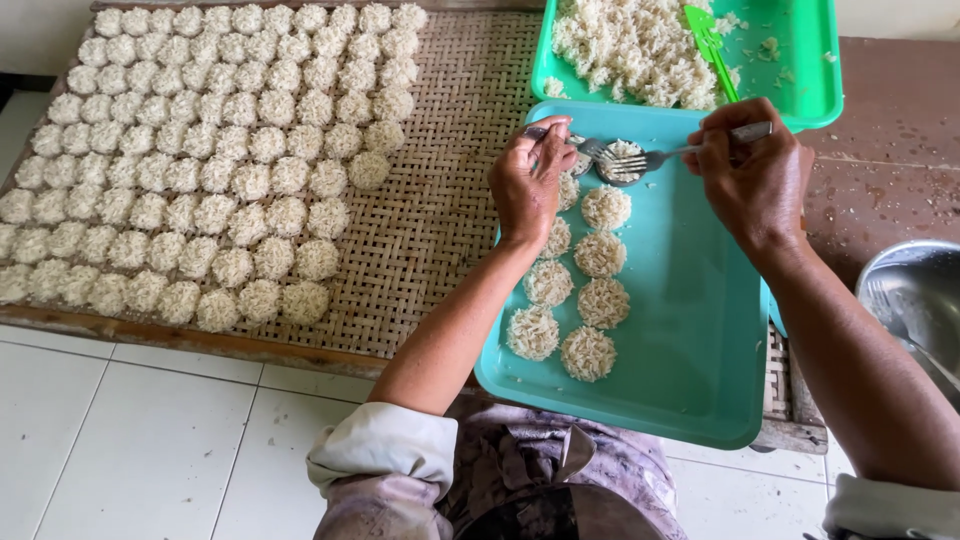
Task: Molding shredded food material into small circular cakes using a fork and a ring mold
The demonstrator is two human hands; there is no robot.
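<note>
My left hand (528, 183) grips a metal spoon (583, 150) over the far end of a teal tray (700, 330). My right hand (752, 172) holds a metal fork (650, 157), whose tines touch a round rice patty (620, 160) sitting at the spoon's bowl. Several flat round rice patties (588, 290) lie in two short rows on the teal tray, just below my hands. A green tray (810, 90) behind it holds a heap of loose rice (630, 50) and a green plastic utensil (712, 45).
A woven bamboo mat (430, 240) on the left carries several rows of round rice patties (200, 150). A metal bowl (915, 300) sits at the right edge on a brown surface (880, 170). White floor tiles (130, 440) lie below.
</note>
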